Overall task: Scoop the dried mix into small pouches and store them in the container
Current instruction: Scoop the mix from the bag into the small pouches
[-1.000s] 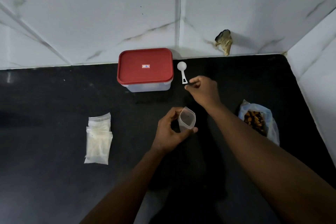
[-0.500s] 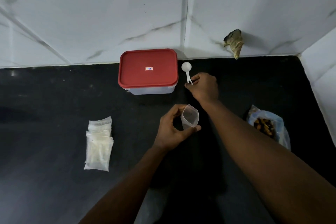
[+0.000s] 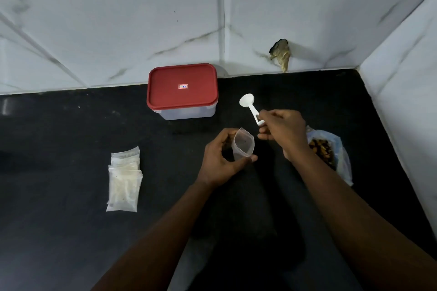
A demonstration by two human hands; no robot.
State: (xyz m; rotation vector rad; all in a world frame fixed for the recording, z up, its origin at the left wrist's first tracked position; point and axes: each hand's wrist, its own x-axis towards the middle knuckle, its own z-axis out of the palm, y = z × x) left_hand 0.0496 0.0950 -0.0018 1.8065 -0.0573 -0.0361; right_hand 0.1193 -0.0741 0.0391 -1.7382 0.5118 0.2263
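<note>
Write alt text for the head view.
The right hand holds a white scoop near a small open pouch gripped by the left hand. A red-lidded container, stacked pouches and a bag of dried mix sit on the black counter.

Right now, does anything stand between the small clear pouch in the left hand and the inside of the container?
Yes: the red plastic lid sits closed on the clear rectangular container, covering its opening. Nothing visible lies between the small clear plastic pouch, held by the left hand, and the container.
</note>
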